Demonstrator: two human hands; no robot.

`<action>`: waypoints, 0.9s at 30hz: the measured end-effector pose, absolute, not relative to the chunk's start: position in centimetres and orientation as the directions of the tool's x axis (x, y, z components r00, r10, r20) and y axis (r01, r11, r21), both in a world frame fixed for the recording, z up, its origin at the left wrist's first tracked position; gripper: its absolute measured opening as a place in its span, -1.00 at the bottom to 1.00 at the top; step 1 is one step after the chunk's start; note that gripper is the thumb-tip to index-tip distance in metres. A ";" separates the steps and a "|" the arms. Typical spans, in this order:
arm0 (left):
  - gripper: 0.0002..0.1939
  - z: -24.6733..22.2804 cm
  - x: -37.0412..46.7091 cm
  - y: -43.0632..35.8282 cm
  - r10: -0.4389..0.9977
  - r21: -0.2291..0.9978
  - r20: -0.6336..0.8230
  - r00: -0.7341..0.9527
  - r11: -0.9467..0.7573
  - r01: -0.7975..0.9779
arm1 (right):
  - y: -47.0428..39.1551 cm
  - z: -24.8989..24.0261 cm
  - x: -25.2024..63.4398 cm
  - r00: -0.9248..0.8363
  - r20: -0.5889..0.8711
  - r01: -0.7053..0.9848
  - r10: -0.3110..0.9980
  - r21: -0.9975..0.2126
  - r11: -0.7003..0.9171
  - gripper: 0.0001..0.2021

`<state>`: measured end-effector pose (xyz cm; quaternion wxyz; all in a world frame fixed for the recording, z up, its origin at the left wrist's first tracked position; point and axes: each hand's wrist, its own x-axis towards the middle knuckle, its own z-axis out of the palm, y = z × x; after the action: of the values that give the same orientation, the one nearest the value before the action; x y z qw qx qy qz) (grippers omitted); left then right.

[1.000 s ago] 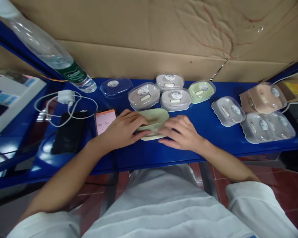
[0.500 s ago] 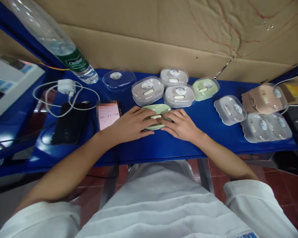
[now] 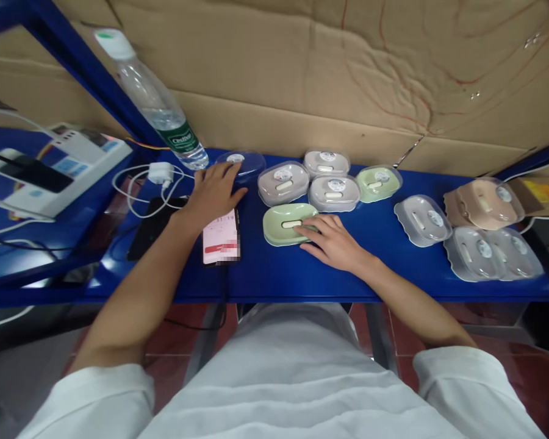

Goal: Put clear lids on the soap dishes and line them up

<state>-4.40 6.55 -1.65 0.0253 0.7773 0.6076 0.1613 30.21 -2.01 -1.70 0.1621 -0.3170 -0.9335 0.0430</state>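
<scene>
A light green soap dish (image 3: 279,233) with a white oblong piece (image 3: 291,224) in its middle lies on the blue table, uncovered. Around its right end my right hand (image 3: 336,242) is closed, fingertips near the white piece. My left hand (image 3: 214,194) is stretched out above the phone, fingers extended and parted. Its fingertips reach the near edge of a clear plastic lid (image 3: 251,163) bearing a round sticker; whether they touch it I cannot tell.
Behind stand several lidded grey soap dishes (image 3: 283,183) and a lidded green one (image 3: 379,184). More grey and pinkish dishes (image 3: 485,204) are grouped at right. A water bottle (image 3: 165,110), a white charger (image 3: 161,173), a phone (image 3: 221,238) and a power strip (image 3: 77,161) are at left.
My left hand has let go of the green soap dish and moved left and back to the clear lid. My right hand stays at the dish. The view has shifted somewhat.
</scene>
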 end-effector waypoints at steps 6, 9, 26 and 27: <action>-0.37 -2.4 -4.8 7.6 0.956 0.270 0.242 0.163 -0.228 0.935 | -2.0 -2.2 30.4 -0.743 0.293 0.566 0.602 -0.205 0.798 -0.62; -0.44 -2.1 -5.0 8.1 0.953 0.363 0.265 0.150 -0.242 0.900 | -2.0 -2.3 30.4 -0.742 0.303 0.559 0.598 -0.211 0.802 -0.60; -0.63 0.5 1.3 -0.3 0.524 0.080 0.412 0.746 -0.836 0.543 | -1.1 -1.9 31.0 -0.696 0.355 0.511 0.624 -0.366 0.778 -0.43; -0.63 0.4 1.2 -0.2 0.526 0.084 0.407 0.747 -0.836 0.542 | -1.0 -1.8 31.1 -0.709 0.341 0.499 0.618 -0.377 0.781 -0.42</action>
<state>1.19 -0.22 0.40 -0.0195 0.9345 0.2856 0.2116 31.11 -1.00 -1.81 0.2293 -0.3049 -0.9152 0.1294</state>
